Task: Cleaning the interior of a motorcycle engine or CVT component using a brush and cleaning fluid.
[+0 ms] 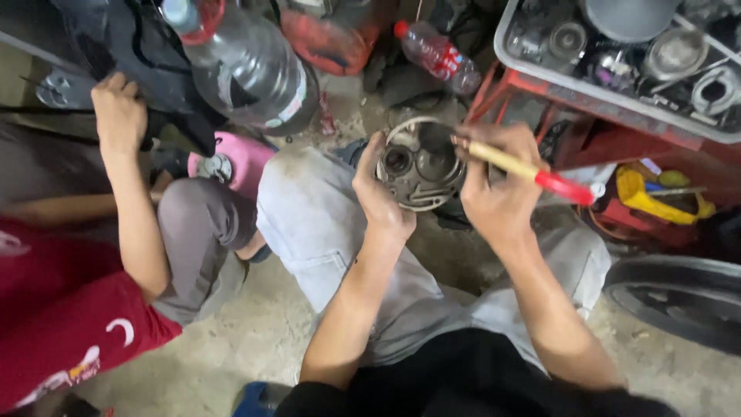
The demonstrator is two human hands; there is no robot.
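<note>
— Where do we have the round metal housing (419,164)?

— Over our knee, held up off the floor so its open face, with the round bores inside, turns toward us. Our left hand (380,193) is clamped on its left rim, thumb over the edge, which keeps it steady and tilted for a clear look in.

— And the right hand (494,193)?

— Closed around a brush (532,171) with a pale wooden handle and a red end. We grip it near the front, like a pen, so the working end meets the housing's right rim; the tip itself is hidden behind our fingers.

— What lies around us?

— Our grey trousers (324,224) sit just under the part. Beside us on the left another person crouches, one hand (117,112) reaching up to dark cloth. A large clear water bottle (247,66) stands beyond, a small red-capped bottle (436,50) near it. To the right, a grey tray (587,91) of metal parts rests on a red stand, well apart from our hands.
</note>
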